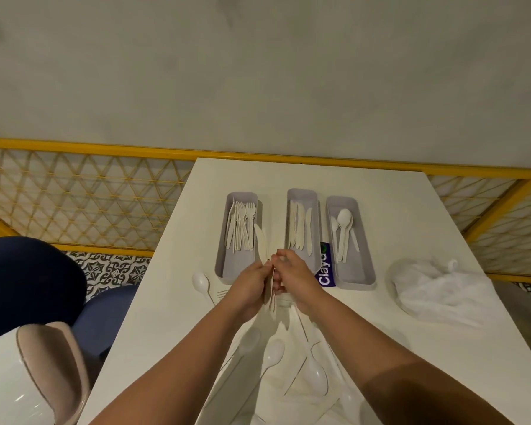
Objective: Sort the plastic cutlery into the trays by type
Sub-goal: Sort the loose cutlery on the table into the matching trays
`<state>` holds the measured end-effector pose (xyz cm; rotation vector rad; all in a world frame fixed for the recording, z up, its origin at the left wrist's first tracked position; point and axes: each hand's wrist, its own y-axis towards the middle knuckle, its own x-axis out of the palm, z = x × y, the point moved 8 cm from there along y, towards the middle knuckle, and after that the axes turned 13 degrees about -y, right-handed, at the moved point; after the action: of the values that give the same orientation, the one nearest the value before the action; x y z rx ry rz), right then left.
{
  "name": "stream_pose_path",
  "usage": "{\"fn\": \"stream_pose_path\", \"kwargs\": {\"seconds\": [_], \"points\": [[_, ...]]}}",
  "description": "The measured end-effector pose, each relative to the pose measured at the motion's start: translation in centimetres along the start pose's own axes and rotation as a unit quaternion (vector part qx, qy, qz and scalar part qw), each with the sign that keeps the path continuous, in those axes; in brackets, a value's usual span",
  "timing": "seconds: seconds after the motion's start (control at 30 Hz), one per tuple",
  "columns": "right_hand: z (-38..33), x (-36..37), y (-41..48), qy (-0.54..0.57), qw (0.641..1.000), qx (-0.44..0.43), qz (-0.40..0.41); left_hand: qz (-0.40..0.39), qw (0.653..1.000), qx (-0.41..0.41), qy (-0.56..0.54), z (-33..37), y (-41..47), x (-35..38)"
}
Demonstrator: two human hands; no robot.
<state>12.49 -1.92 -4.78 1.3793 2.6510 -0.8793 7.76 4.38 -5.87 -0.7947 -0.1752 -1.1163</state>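
In the head view both hands meet above the middle of the surface [442, 348], just in front of the trays. The left hand [250, 289] grips a small bundle of cutlery [270, 297], with its fingers closed around the handles. The right hand [299, 280] pinches the top of the same bundle between thumb and first finger, as if to separate one piece. One knife [259, 240] stands out of the bundle. Its long axis runs away from the person and the blade tip leans a little to the left, so it lies over the right edge of the fork tray [236, 266]. The knife tray [302, 193] is the middle one, forward and to the right of the fingers, and the right hand is nearer to it. I judge that the coming move is a short carry in that direction.

The fork tray holds forks, the knife tray holds knives and the spoon tray [351, 271] holds spoons (a purple packet [325, 268] lies between the last two). Loose spoons [273, 354] and a fork [223, 294] lie on the surface near the arms. A white plastic bag [436, 289] lies at the right.
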Motion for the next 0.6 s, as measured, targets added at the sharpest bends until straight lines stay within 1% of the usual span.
{"fn": "stream_pose_path", "kwargs": {"seconds": [0.07,0.13,0.27,0.33,0.43,0.53,0.6], "points": [[0.2,0.7,0.3,0.041,0.999,0.015,-0.025,0.009,1.000,0.006,0.012,0.9,0.9,0.4],[-0.2,0.5,0.5,0.063,0.997,0.007,-0.035,0.013,0.999,0.008,0.031,1.7,1.7,0.6],[-1.2,-1.1,1.1,-0.033,0.999,-0.026,-0.022,-0.001,0.995,0.027,0.100,3.3,3.6,1.7],[-1.2,-1.7,1.9,-0.058,0.998,-0.031,-0.013,-0.003,0.991,0.026,0.134,3.8,4.7,2.2],[-0.8,-2.5,3.0,-0.065,0.998,-0.002,-0.002,-0.015,0.987,0.021,0.162,4.0,6.1,3.1],[-1.0,-3.7,3.9,-0.038,0.999,0.023,0.009,-0.013,0.983,0.020,0.182,4.1,7.7,3.5],[-1.5,-5.0,5.1,-0.060,0.997,0.037,0.038,-0.002,0.979,0.029,0.200,4.5,8.5,3.4]]}}
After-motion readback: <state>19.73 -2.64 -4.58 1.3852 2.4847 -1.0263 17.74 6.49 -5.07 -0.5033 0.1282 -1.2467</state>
